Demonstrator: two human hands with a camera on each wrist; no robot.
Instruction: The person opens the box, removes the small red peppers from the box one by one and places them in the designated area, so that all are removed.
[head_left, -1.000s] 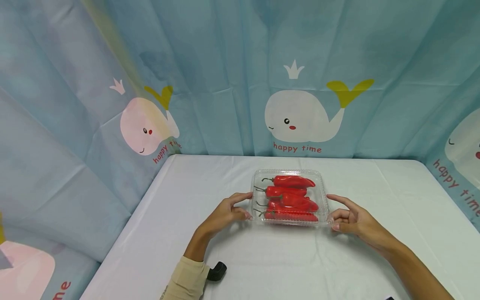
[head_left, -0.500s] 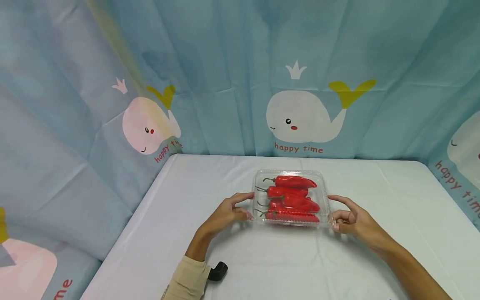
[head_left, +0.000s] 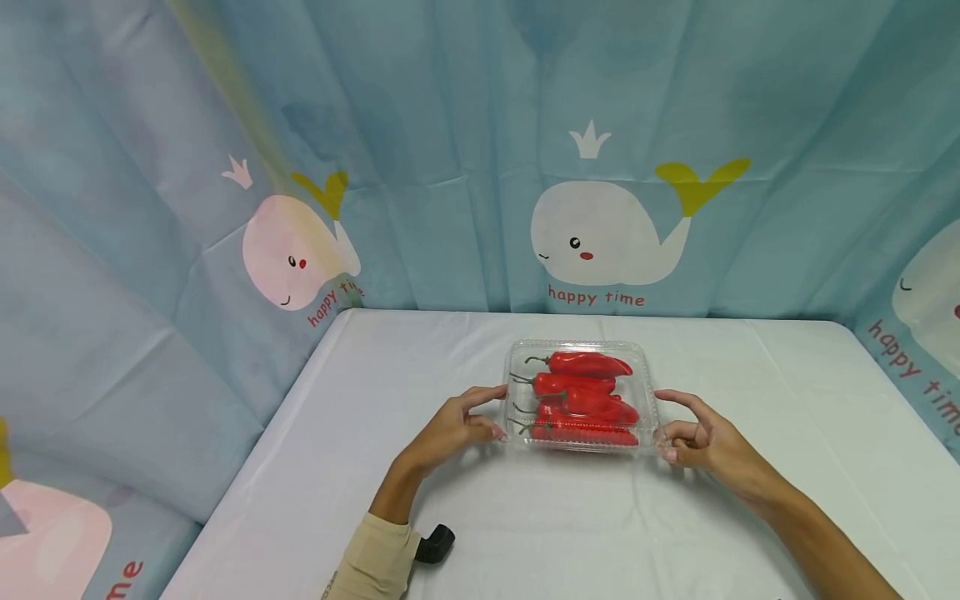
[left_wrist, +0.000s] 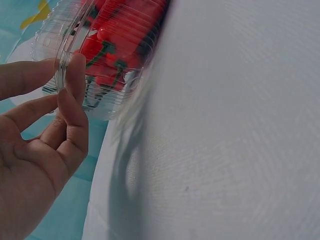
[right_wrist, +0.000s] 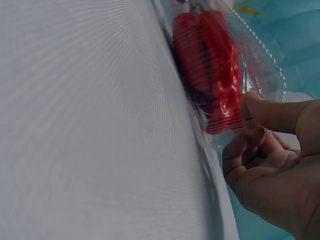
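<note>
Blue fabric (head_left: 465,125) printed with white and pink whales and red lettering hangs behind a white, cloth-covered table (head_left: 570,525). A clear, rectangular plastic box (head_left: 643,392) with a ridged rim is in the table's farther half, between the two hands. The left hand (head_left: 450,427) pinches its left edge near the close corner; the right hand (head_left: 701,437) pinches the close right corner. Inside lie several long, glossy red peppers (head_left: 585,404), stems toward the left hand. A small, black, curved piece (head_left: 435,543) juts beside the beige left sleeve (head_left: 378,546).

peppers (head_left: 588,403) lie in a container (head_left: 644,388), curtain (head_left: 442,217) behind.
</note>
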